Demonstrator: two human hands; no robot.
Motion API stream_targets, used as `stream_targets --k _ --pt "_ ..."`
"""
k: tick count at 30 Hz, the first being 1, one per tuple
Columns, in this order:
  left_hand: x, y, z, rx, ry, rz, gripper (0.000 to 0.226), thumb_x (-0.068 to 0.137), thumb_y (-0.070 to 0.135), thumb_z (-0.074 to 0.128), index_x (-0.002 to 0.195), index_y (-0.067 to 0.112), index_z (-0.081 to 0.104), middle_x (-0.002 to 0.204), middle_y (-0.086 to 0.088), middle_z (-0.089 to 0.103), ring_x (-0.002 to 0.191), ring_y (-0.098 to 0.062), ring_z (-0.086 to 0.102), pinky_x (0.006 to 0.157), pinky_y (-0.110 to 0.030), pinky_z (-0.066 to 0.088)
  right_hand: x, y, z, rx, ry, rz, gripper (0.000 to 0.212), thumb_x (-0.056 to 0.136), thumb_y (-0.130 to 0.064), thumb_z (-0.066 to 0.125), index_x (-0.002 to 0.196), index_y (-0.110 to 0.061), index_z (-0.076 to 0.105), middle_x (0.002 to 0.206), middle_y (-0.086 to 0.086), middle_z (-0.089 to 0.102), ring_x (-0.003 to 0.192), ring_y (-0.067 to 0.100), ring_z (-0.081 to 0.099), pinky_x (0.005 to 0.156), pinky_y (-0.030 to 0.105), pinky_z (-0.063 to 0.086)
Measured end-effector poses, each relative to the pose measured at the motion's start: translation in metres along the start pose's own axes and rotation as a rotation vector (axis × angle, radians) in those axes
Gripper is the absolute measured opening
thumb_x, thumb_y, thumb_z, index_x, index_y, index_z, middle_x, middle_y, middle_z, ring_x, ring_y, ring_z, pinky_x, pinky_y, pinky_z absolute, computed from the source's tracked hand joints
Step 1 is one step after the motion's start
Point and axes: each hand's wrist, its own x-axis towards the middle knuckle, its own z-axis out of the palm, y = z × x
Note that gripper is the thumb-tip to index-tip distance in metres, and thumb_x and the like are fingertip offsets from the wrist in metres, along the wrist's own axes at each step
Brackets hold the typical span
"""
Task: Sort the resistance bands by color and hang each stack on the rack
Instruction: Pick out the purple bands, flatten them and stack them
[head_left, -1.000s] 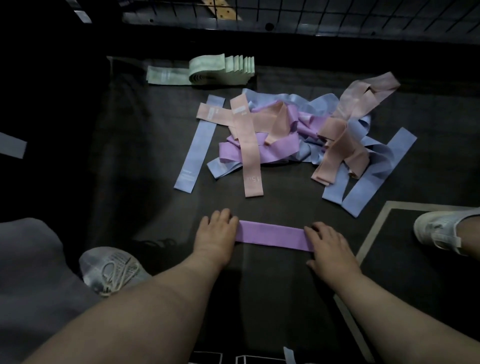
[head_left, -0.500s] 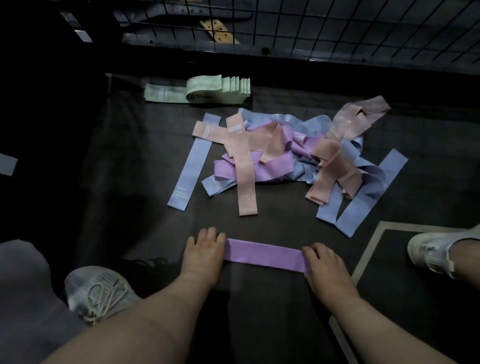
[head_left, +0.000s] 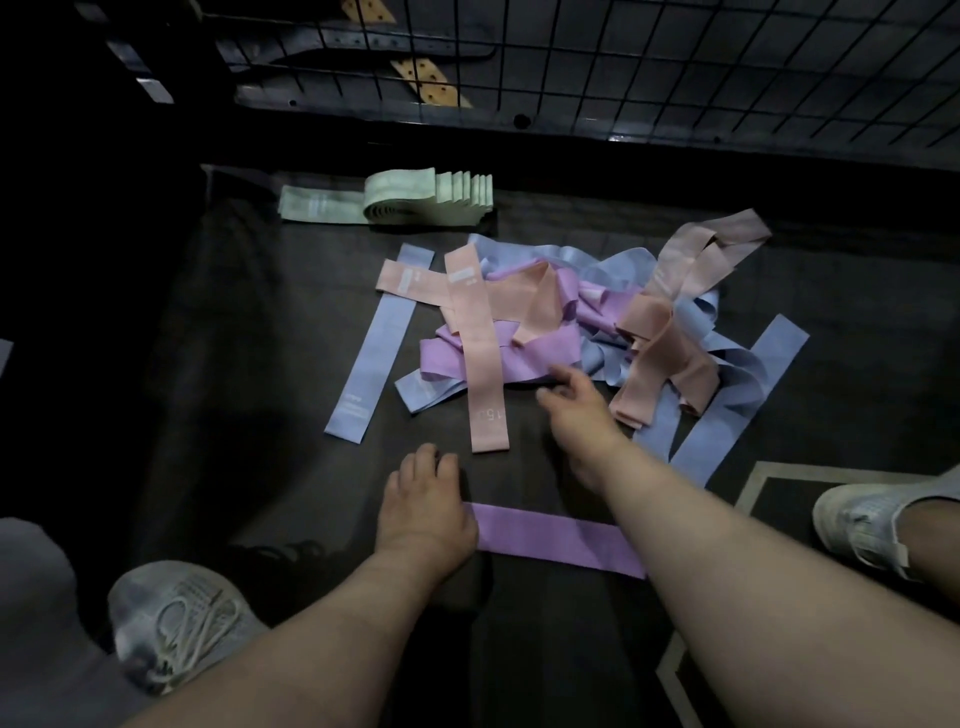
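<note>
while the left hand (head_left: 423, 501) presses flat on one end of a lone purple band (head_left: 558, 540), the right hand (head_left: 574, 405), apart from it, hangs loose-fingered and empty at the near edge of the mixed pile (head_left: 550, 322); beyond lie a green stack (head_left: 395, 202) and wire rack (head_left: 675, 62).
</note>
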Motion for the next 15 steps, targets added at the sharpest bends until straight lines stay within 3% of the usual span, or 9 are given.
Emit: stream_targets --k 2,6,9,10,12,15 --pt "0.006 0.011 -0.007 -0.105 0.066 -0.011 0.056 0.089 0.03 0.054 0.143 0.021 0.043 0.149 -0.004 0.034 0.139 -0.023 0.033 0.116 -0.035 0.029 0.022 -0.023 0.013 0.248 0.0 0.097 0.053 0.093 -0.013 0.059 0.143 -0.03 0.05 0.134 0.005 0.057 0.12 0.026 0.057 0.102 0.04 0.049" --pt "0.017 0.032 -0.02 -0.363 0.123 -0.048 0.052 0.09 0.024 0.055 0.141 0.021 0.047 0.142 -0.003 0.041 0.134 -0.023 0.039 0.113 -0.035 0.031 0.042 -0.046 0.01 0.515 0.105 0.217 0.043 0.088 -0.014 0.069 0.131 -0.016 0.062 0.124 0.008 0.068 0.108 0.021 0.066 0.08 0.028 0.054" --pt "0.023 0.044 -0.038 -0.595 0.121 -0.127 0.05 0.089 0.022 0.057 0.139 0.021 0.052 0.141 -0.006 0.046 0.133 -0.026 0.043 0.113 -0.037 0.034 0.026 -0.069 0.001 0.6 0.069 0.187 0.02 0.094 -0.006 0.065 0.111 -0.016 0.066 0.112 0.008 0.07 0.099 0.018 0.067 0.093 0.03 0.053" --pt "0.024 0.047 -0.044 -0.662 0.119 -0.147 0.049 0.089 0.022 0.057 0.138 0.021 0.053 0.14 -0.006 0.048 0.132 -0.026 0.045 0.113 -0.037 0.035 0.018 -0.078 -0.003 0.567 0.039 0.144 0.02 0.094 -0.004 0.064 0.111 -0.016 0.066 0.113 0.008 0.069 0.099 0.018 0.066 0.094 0.031 0.053" --pt "0.025 0.051 -0.06 -0.786 0.13 -0.148 0.046 0.086 0.023 0.057 0.132 0.019 0.058 0.135 -0.008 0.054 0.126 -0.027 0.052 0.11 -0.039 0.04 -0.004 -0.1 -0.011 0.429 -0.003 -0.004 0.034 0.092 0.002 0.064 0.123 -0.012 0.066 0.118 0.01 0.068 0.1 0.02 0.066 0.083 0.028 0.056" --pt "0.024 0.058 -0.1 -0.983 0.213 -0.105 0.044 0.081 0.026 0.054 0.123 0.016 0.062 0.122 -0.008 0.062 0.11 -0.024 0.062 0.101 -0.04 0.05 -0.042 -0.137 -0.027 -0.006 0.021 -0.316 0.036 0.09 0.004 0.065 0.122 -0.01 0.068 0.109 0.009 0.07 0.097 0.019 0.067 0.072 0.021 0.054"
